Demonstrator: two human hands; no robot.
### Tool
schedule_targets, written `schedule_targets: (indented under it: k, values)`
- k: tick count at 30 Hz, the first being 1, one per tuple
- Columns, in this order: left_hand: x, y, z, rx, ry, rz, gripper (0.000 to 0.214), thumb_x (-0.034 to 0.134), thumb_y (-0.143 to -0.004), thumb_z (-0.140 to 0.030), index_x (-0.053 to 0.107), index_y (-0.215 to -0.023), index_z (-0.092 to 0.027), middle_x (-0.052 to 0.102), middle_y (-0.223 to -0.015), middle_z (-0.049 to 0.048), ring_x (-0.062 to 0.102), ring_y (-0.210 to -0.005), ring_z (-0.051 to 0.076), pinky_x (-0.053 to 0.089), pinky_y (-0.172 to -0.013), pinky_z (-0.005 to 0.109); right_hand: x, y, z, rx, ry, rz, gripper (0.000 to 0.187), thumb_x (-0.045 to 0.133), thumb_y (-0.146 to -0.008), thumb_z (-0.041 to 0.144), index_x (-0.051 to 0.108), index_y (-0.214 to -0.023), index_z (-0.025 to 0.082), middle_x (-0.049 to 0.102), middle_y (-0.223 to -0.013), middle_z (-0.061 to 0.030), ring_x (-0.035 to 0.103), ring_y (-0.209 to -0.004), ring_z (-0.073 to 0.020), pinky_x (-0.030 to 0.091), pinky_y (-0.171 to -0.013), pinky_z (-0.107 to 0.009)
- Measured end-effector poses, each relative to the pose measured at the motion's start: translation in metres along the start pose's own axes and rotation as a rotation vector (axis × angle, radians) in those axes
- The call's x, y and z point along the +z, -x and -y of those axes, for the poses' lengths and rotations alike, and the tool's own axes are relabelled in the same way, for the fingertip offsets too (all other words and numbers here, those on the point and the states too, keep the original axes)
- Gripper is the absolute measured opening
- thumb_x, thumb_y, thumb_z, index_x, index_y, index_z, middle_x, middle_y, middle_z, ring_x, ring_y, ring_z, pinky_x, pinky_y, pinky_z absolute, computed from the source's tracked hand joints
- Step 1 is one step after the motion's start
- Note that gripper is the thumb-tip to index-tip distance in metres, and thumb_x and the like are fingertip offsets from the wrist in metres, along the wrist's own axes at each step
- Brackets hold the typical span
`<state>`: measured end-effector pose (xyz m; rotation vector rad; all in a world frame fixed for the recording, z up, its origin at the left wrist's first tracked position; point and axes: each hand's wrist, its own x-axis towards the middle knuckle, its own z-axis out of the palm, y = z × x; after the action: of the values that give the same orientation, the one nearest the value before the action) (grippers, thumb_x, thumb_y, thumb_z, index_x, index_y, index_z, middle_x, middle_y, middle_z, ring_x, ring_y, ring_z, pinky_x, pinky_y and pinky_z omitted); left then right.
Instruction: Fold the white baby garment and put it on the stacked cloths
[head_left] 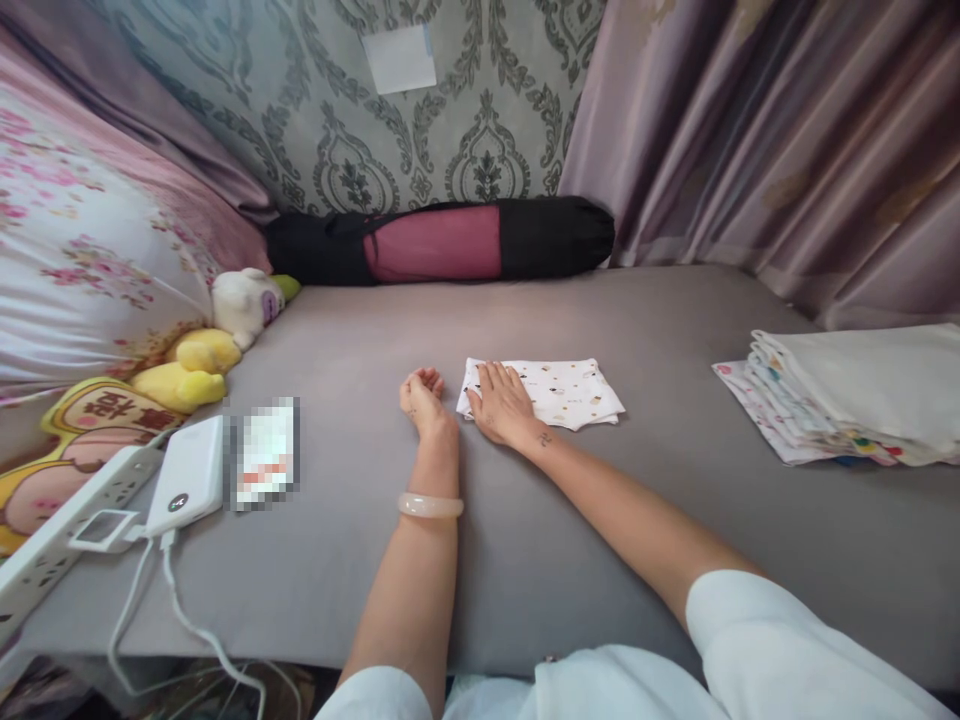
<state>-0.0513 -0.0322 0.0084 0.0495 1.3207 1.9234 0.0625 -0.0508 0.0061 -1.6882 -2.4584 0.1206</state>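
Observation:
A folded white cloth with small dark and orange prints lies flat on the grey-covered surface in front of me. My right hand rests flat on the left part of this cloth, palm down, fingers stretched out. Just left of the cloth, and apart from it, my left hand lies on its side with the fingers curled in. Nothing shows inside it. A pale bangle circles the left wrist. Part of the cloth is hidden under the right hand.
A stack of folded cloths sits at the right. At the left are a white power bank with cables, a power strip, a blurred packet and plush toys. A long black-and-pink bag lies along the wall.

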Motion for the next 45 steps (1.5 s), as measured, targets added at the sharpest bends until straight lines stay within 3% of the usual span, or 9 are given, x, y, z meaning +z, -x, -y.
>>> schedule_targets:
  k: [7,12,22,31,37,45]
  values:
    - [0.000,0.001,-0.001,-0.009,0.017,-0.003,0.016,0.039,-0.084,-0.020,0.049,-0.093,-0.012,0.058,-0.090,0.0059,0.057,-0.071,0.005,0.044,-0.071,0.017,-0.009,-0.007,0.009,0.003,-0.054,-0.028,0.056,0.032,-0.103,0.035,0.035,-0.147,0.000,0.033,-0.149,-0.0169,0.026,-0.140,-0.0266,0.012,-0.117,-0.041]
    - [-0.001,0.001,-0.002,-0.015,0.034,-0.005,0.017,0.040,-0.082,-0.020,0.049,-0.094,-0.012,0.057,-0.091,0.0059,0.057,-0.072,0.005,0.044,-0.070,0.017,0.000,-0.017,0.015,-0.057,-0.076,-0.040,0.056,0.030,-0.102,0.034,0.033,-0.148,0.001,0.025,-0.153,-0.0151,0.018,-0.143,-0.0251,0.010,-0.118,-0.041]
    - [0.001,0.003,-0.004,-0.034,0.031,-0.014,0.018,0.040,-0.081,-0.021,0.048,-0.094,-0.012,0.057,-0.089,0.0052,0.057,-0.071,0.005,0.044,-0.069,0.017,0.009,-0.018,0.019,-0.054,-0.093,-0.027,0.056,0.033,-0.099,0.029,0.035,-0.147,0.001,0.026,-0.153,-0.0151,0.020,-0.143,-0.0248,0.012,-0.118,-0.041]
    - [0.000,0.001,-0.002,-0.024,0.022,-0.002,0.019,0.042,-0.079,-0.021,0.048,-0.094,-0.013,0.057,-0.088,0.0046,0.056,-0.070,0.005,0.043,-0.070,0.018,-0.004,-0.006,-0.004,-0.035,-0.030,-0.117,0.055,0.031,-0.102,0.034,0.038,-0.146,0.003,0.029,-0.152,-0.0139,0.020,-0.142,-0.0251,0.007,-0.118,-0.044]
    - [-0.001,-0.001,0.002,-0.001,0.002,0.008,0.022,0.043,-0.077,-0.023,0.049,-0.095,-0.013,0.058,-0.091,0.0053,0.057,-0.072,0.005,0.044,-0.071,0.018,0.001,0.001,-0.011,-0.008,-0.023,-0.119,0.051,0.035,-0.101,0.032,0.042,-0.144,0.007,0.037,-0.148,-0.0128,0.026,-0.139,-0.0259,0.007,-0.117,-0.047]
    - [-0.001,0.000,0.000,-0.006,0.016,0.002,0.020,0.043,-0.078,-0.023,0.049,-0.094,-0.012,0.057,-0.088,0.0052,0.057,-0.070,0.005,0.044,-0.070,0.018,-0.008,0.005,-0.020,0.012,-0.043,-0.116,0.051,0.031,-0.102,0.033,0.042,-0.144,0.007,0.031,-0.151,-0.0137,0.020,-0.142,-0.0258,0.008,-0.116,-0.047]
